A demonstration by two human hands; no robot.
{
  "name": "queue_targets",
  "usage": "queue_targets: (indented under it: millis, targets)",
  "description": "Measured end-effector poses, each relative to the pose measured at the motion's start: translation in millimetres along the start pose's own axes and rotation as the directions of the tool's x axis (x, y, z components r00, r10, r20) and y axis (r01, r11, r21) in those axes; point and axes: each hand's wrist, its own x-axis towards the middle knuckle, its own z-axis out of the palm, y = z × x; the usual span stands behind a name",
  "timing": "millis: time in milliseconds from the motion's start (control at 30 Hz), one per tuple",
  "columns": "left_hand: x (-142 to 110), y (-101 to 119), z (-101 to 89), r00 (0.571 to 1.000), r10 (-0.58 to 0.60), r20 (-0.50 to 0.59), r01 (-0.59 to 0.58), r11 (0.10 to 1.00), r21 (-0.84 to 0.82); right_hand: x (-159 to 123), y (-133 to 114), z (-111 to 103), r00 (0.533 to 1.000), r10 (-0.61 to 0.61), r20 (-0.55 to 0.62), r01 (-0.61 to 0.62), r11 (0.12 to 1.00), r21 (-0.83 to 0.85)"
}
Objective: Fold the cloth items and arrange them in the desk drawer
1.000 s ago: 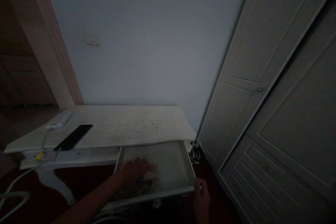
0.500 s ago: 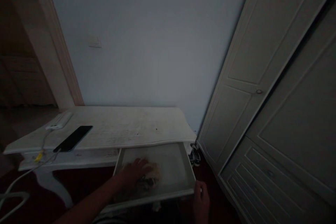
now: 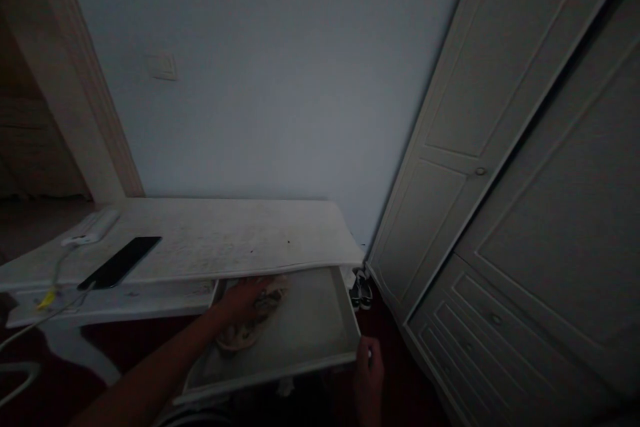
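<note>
A pale drawer (image 3: pixel 320 320) is pulled out from under the white desk. Inside it, on the left side, lies a crumpled, light patterned cloth (image 3: pixel 245 333). My left hand (image 3: pixel 245 300) presses on this cloth with its fingers curled over it, near the drawer's back left; the fingertips are dim and partly hidden. At the drawer's front right corner, my right hand (image 3: pixel 369 367) is closed against the edge. A small whitish spot shows at its fingers, too small to make out.
On the white desk top (image 3: pixel 235 230) lie a black phone (image 3: pixel 120 262) and a white power strip (image 3: pixel 93 227), with a cable hanging down at the left. Dark shoes (image 3: pixel 361 290) stand on the red floor by the desk. A tall wardrobe (image 3: pixel 450 213) rises at the right.
My left hand has moved back and left in the drawer, with the cloth under it. My right hand stays at the drawer corner. The view has shifted slightly to the right.
</note>
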Motion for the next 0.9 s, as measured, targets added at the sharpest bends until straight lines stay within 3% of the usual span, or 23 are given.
queue_targets:
  millis: [167, 367, 533, 633, 733, 800, 900]
  targets:
    - [21, 21, -2.8, 0.999, -0.02, -0.047, 0.017, 0.999, -0.049, -2, 0, -1, 0.998, 0.044, 0.043, -0.046, 0.998, 0.031]
    - [46, 75, -3.2, 0.997, 0.022, -0.073, -0.03, 0.994, -0.104, -1, 6, 0, 0.996, 0.076, 0.038, -0.078, 0.995, 0.054]
    - [47, 129, 10.6, 0.976, 0.201, -0.083, -0.21, 0.97, -0.123, 4, 11, -4, 1.0, -0.005, 0.028, 0.004, 0.999, 0.037]
    - [38, 151, 22.7, 0.912, 0.409, -0.039, -0.411, 0.906, -0.102, 6, 14, -5, 0.999, -0.004, 0.054, 0.002, 1.0, 0.021]
    - [26, 156, 29.7, 0.824, 0.567, -0.005, -0.565, 0.821, -0.078, 7, 14, -7, 0.998, -0.01, 0.061, 0.009, 1.0, 0.004]
    - [17, 147, 29.3, 0.817, 0.576, 0.028, -0.573, 0.816, -0.072, 7, 11, -9, 0.998, -0.02, 0.064, 0.02, 1.0, -0.002]
    - [-1, 116, 23.1, 0.846, 0.523, 0.103, -0.516, 0.852, -0.087, 7, 3, -12, 0.995, -0.03, 0.099, 0.031, 0.999, -0.013]
